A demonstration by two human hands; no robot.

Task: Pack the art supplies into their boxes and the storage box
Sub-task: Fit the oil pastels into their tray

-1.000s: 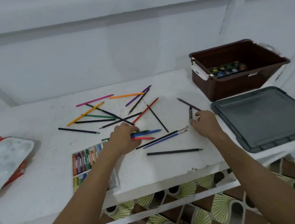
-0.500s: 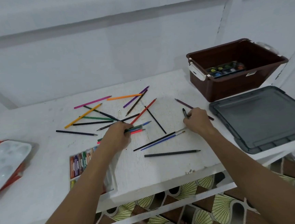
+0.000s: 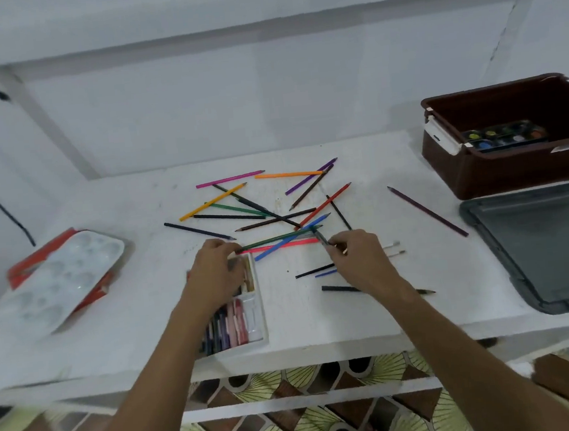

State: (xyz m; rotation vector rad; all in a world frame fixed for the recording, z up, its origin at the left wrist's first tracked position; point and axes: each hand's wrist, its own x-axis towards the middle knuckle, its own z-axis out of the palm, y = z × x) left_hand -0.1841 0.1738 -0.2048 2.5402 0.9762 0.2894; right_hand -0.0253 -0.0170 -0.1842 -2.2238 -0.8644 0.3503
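One storage box (image 3: 513, 168), one lid (image 3: 547, 247), two palettes (image 3: 59, 286).

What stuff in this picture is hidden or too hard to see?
All in the head view:
- Crayon tray: the left hand and forearm cover much of it.
- Storage box: its right side is cut off by the frame edge.
- Grey lid: the right edge cuts it off too.
- Paint set: too small to count colours.
- Right hand: its grip on the dark pen is blurred.

Coloured pencils (image 3: 269, 213) scattered, perhaps crossing, near brown storage box (image 3: 513, 168)
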